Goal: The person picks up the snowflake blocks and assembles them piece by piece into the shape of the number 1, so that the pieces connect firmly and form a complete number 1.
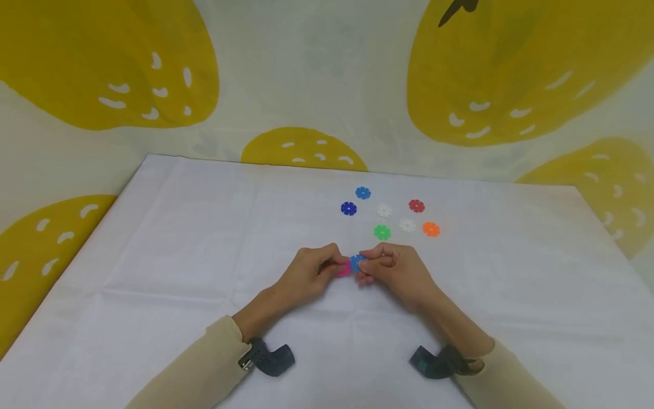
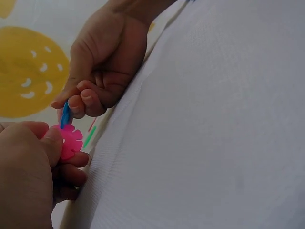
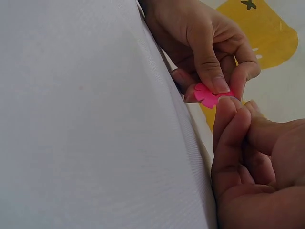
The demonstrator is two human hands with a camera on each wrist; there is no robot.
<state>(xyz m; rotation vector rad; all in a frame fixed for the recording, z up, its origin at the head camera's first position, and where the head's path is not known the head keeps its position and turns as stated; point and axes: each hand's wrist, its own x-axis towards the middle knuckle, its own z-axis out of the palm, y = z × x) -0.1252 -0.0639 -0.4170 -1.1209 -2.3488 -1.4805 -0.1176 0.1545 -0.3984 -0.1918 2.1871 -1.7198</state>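
Note:
Between thumb and fingers my left hand (image 1: 313, 272) pinches a pink notched plastic disc (image 2: 71, 142). My right hand (image 1: 401, 272) pinches a blue notched disc (image 1: 357, 263) by its right side. The two discs meet edge to edge, the blue one turned crosswise to the pink one in the left wrist view. Whether their slots are interlocked I cannot tell. In the right wrist view the pink disc shows beneath the left thumb, while the right fingers largely hide the blue one.
Beyond the hands several loose discs lie flat on the white-covered table (image 1: 179, 244): light blue (image 1: 363, 193), dark blue (image 1: 349, 208), green (image 1: 382, 232), red (image 1: 416, 205), orange (image 1: 431, 229) and two white ones. A fruit-patterned cloth (image 1: 317, 74) hangs behind the table.

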